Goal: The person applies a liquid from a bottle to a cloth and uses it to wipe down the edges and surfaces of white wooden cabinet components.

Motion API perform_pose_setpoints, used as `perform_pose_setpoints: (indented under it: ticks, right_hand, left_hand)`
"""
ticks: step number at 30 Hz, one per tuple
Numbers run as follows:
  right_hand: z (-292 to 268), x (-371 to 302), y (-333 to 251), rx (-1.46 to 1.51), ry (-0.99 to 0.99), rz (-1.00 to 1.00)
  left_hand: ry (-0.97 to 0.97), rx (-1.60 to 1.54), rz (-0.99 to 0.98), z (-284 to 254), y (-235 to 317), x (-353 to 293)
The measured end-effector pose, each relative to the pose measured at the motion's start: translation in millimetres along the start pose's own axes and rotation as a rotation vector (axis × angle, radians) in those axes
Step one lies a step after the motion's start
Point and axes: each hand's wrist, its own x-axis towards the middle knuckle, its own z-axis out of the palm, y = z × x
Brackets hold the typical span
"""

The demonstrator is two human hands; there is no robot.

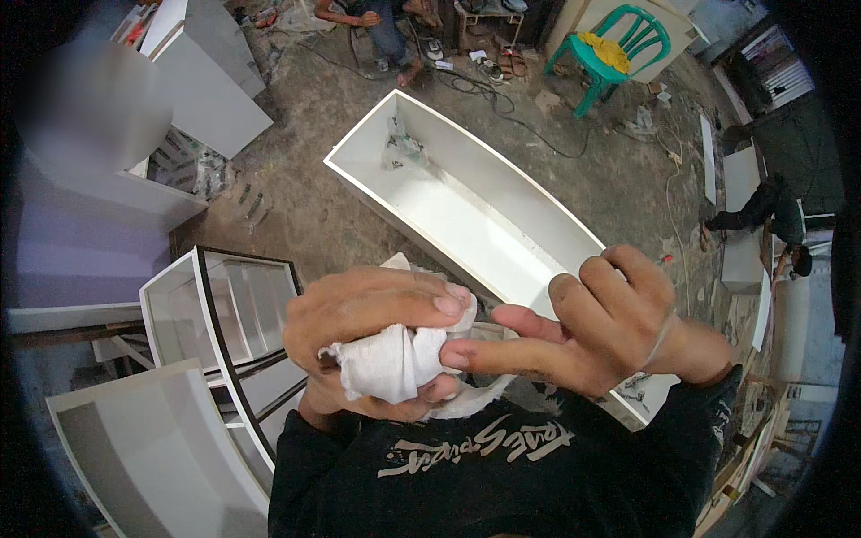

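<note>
A bunched white cloth [387, 363] is gripped in my left hand [359, 327], whose fingers wrap round its upper side and underneath. Loose folds hang below the fingers, in front of my black shirt. My right hand [601, 332] has its index finger stretched out, with the tip touching the right side of the cloth. The right thumb stands apart from that finger, and the other fingers are curled. A thin pale band crosses near the right wrist. Just beyond my hands lies a long white open box [466, 211] on the floor.
White cabinet frames [215, 305] and a panel [152, 448] stand at left, more cabinet parts [211, 81] at upper left. A green plastic chair [614, 54] holds a yellow cloth [605, 52]. Cables [502, 99] cross the floor. One person [381, 31] sits far off; another [771, 211] bends at right.
</note>
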Motion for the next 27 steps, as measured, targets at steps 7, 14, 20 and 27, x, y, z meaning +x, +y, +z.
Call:
perform_pose_setpoints:
  ticks: [7, 14, 20, 27]
  right_hand:
    - [-1.7, 0.2, 3.3, -0.026, 0.045, -0.03]
    - [2.3, 0.2, 4.9, -0.066, 0.116, -0.016]
    - [-8.3, 2.6, 11.7, -0.049, 0.026, -0.009]
    - [-10.7, 4.1, 3.4, -0.083, -0.033, -0.026]
  left_hand:
    - [-0.093, -0.041, 0.028, 1.8, 10.9, -0.3]
    - [0.014, -0.158, 0.05, 10.8, 3.5, -0.3]
    - [0.008, -0.146, 0.016, 11.0, 5.4, -1.4]
    - [0.004, -0.087, -0.116, 11.4, 14.1, 2.7]
